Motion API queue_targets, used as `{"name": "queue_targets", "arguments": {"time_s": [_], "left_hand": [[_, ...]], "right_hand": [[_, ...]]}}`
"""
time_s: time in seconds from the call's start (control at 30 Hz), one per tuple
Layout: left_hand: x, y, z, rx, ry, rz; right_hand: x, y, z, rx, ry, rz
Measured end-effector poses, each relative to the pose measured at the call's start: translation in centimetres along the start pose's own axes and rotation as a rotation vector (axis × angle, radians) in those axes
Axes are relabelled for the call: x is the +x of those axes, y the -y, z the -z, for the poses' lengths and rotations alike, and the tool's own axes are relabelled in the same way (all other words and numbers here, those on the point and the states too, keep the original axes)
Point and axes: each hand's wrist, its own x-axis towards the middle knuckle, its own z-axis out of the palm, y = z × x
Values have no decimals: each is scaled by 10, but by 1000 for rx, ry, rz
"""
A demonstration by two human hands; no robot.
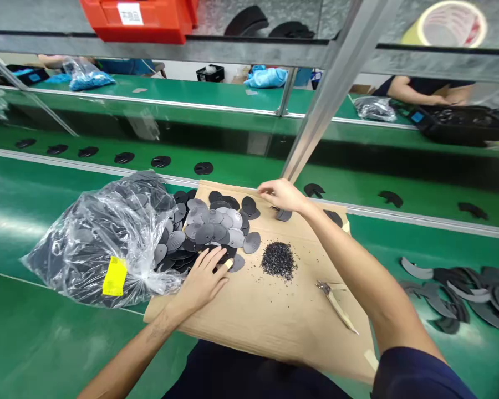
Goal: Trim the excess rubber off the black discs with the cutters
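left hand [203, 277]: fingers apart, flat on disc pile [216, 228], cardboard [266, 313] left side | right hand [280, 195]: curled, grip cannot be told, above single disc [283, 215], cardboard far edge

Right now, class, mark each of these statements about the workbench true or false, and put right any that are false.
1. The left hand rests on the pile of dark discs. True.
2. The right hand holds the clippers. False: they lie on the cardboard, and no hand touches them.
3. The plastic bag has a yellow label. True.
4. The bin overhead is blue. False: it is red.
5. The black crumbs lie in a heap on the cardboard. True.
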Motion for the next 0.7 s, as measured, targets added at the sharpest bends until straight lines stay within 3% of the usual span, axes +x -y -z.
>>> {"name": "queue_targets", "arguments": {"time_s": [0.13, 0.23, 0.37, 0.5, 0.7], "left_hand": [[1, 1, 3, 7, -27, 9], [18, -4, 8, -27, -65, 13], [65, -10, 8, -16, -5, 46], [108, -14, -2, -7, 104, 99], [125, -9, -13, -73, 131, 121]], "right_hand": [[-55, -35, -17, -91, -96, -209], [-72, -48, -38, -81, -144, -287], [-69, -55, -52, 11, -174, -318], [-57, -54, -61, 91, -246, -381], [-51, -39, -69, 274, -364, -387]]}}
